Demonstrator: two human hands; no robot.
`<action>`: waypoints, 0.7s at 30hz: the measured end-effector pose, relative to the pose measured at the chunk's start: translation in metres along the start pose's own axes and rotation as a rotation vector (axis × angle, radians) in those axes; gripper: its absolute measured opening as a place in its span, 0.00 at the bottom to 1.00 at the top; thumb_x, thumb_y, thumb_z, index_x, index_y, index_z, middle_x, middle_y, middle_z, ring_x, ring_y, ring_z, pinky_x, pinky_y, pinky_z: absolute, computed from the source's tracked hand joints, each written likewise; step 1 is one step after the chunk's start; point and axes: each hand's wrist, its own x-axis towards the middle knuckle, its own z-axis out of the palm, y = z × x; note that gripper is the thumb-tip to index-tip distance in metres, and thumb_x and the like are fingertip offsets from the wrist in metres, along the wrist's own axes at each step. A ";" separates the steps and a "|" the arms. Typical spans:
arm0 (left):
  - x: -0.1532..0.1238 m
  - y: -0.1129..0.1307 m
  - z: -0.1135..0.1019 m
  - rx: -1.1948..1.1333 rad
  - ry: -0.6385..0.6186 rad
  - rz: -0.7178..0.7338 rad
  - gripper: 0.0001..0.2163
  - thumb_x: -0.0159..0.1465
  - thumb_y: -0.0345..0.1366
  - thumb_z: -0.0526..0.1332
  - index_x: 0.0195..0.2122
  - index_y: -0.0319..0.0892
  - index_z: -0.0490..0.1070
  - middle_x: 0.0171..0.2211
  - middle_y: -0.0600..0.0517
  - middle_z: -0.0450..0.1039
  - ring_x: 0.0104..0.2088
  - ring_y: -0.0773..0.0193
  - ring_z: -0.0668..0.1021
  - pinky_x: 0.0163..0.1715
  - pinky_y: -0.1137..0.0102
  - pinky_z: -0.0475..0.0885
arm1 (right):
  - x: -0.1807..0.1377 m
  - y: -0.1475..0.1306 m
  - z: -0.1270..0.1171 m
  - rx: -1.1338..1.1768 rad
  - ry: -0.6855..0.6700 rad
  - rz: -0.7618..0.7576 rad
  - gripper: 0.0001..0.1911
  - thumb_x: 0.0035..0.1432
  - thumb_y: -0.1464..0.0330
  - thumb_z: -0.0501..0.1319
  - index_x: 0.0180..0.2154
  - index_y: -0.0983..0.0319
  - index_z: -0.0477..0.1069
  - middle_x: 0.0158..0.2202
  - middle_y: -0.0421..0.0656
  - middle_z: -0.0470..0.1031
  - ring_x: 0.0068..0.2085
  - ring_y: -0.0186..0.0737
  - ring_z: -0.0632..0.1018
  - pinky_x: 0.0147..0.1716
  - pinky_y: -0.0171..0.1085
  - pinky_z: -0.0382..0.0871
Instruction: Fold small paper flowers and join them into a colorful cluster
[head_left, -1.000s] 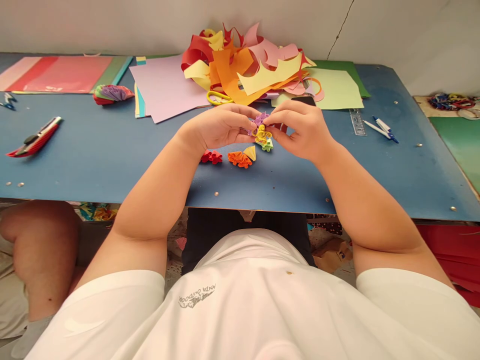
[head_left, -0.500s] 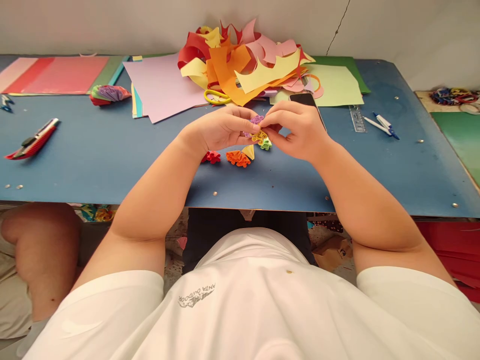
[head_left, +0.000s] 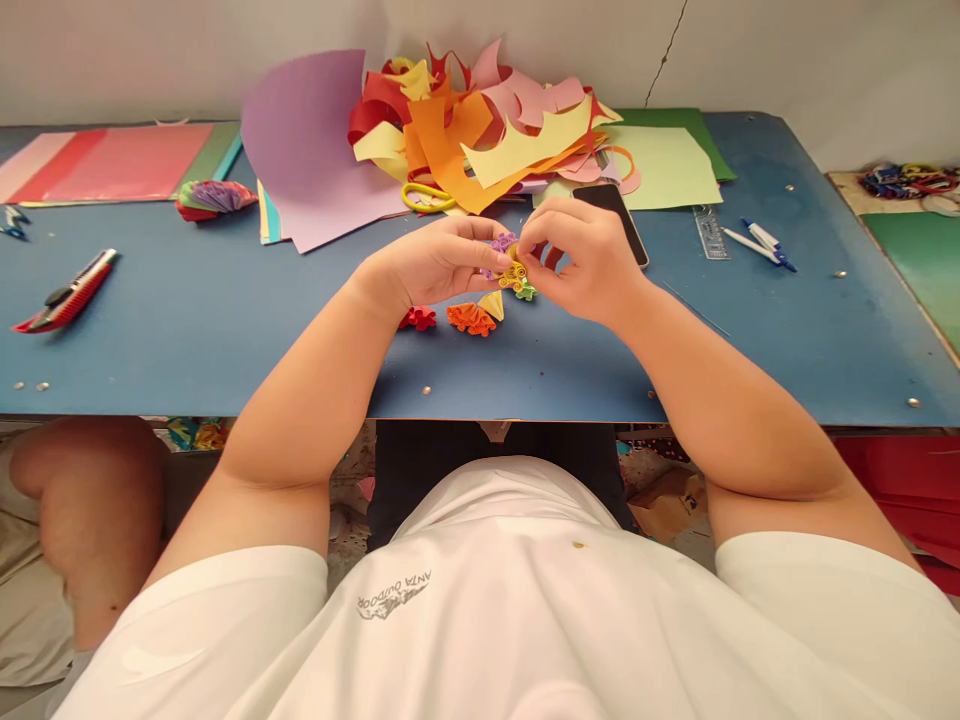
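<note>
My left hand (head_left: 435, 262) and my right hand (head_left: 581, 258) meet over the middle of the blue table (head_left: 225, 330). Both pinch a small cluster of rolled paper pieces (head_left: 512, 268), purple, yellow and green. Just below the hands lie a red folded paper piece (head_left: 418, 319), an orange one (head_left: 470, 319) and a yellow cone-shaped piece (head_left: 493, 303).
A heap of cut coloured paper scraps (head_left: 487, 125) with yellow scissors (head_left: 426, 196) lies behind, beside a curling purple sheet (head_left: 315, 140). A phone (head_left: 616, 215), ruler (head_left: 709, 232), pens (head_left: 759, 243), box cutter (head_left: 64, 294), paper fan (head_left: 214, 196) and red sheets (head_left: 112, 160) also lie around. Someone's knee (head_left: 82, 500) shows lower left.
The hands have shifted slightly left and up with the cluster. The purple sheet's edge has lifted and curled upward. More of the phone shows behind my right hand.
</note>
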 end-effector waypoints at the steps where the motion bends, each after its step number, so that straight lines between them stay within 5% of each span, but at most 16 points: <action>1: 0.000 0.000 0.002 -0.007 -0.006 0.000 0.09 0.64 0.29 0.84 0.38 0.42 0.87 0.35 0.53 0.84 0.40 0.68 0.89 0.55 0.71 0.90 | 0.000 0.000 0.002 -0.010 0.002 0.004 0.10 0.85 0.56 0.68 0.50 0.51 0.86 0.48 0.45 0.89 0.42 0.47 0.87 0.40 0.47 0.86; 5: -0.002 0.004 0.012 -0.023 0.048 -0.020 0.07 0.73 0.26 0.74 0.37 0.40 0.86 0.33 0.54 0.79 0.35 0.73 0.85 0.52 0.73 0.87 | -0.001 0.000 0.004 -0.001 0.021 0.018 0.11 0.83 0.58 0.69 0.51 0.50 0.91 0.50 0.46 0.92 0.46 0.49 0.89 0.45 0.50 0.90; 12: -0.001 0.005 0.021 -0.034 0.170 -0.005 0.09 0.77 0.25 0.74 0.38 0.41 0.83 0.35 0.54 0.82 0.37 0.69 0.87 0.56 0.66 0.88 | 0.001 0.003 0.000 0.071 0.081 0.128 0.09 0.83 0.53 0.75 0.48 0.48 0.89 0.44 0.43 0.93 0.43 0.50 0.91 0.43 0.50 0.94; 15: -0.002 0.002 0.027 0.005 0.227 0.049 0.13 0.80 0.34 0.77 0.37 0.43 0.79 0.37 0.54 0.82 0.39 0.66 0.87 0.55 0.64 0.88 | -0.003 0.004 0.005 0.103 0.155 0.171 0.12 0.81 0.49 0.77 0.50 0.48 0.85 0.42 0.42 0.91 0.40 0.50 0.91 0.40 0.49 0.94; 18: -0.005 0.000 0.033 0.171 0.312 0.199 0.16 0.74 0.40 0.85 0.36 0.46 0.80 0.36 0.53 0.82 0.47 0.59 0.91 0.59 0.62 0.88 | -0.006 0.004 0.008 0.079 0.184 0.199 0.13 0.81 0.49 0.77 0.51 0.48 0.83 0.42 0.42 0.91 0.42 0.52 0.92 0.47 0.54 0.97; 21: -0.009 0.001 0.035 0.271 0.327 0.302 0.17 0.64 0.33 0.91 0.38 0.48 0.82 0.40 0.51 0.86 0.59 0.50 0.92 0.63 0.62 0.87 | -0.006 0.003 0.004 0.072 0.161 0.205 0.10 0.81 0.52 0.77 0.51 0.47 0.83 0.43 0.43 0.92 0.45 0.55 0.94 0.51 0.56 0.98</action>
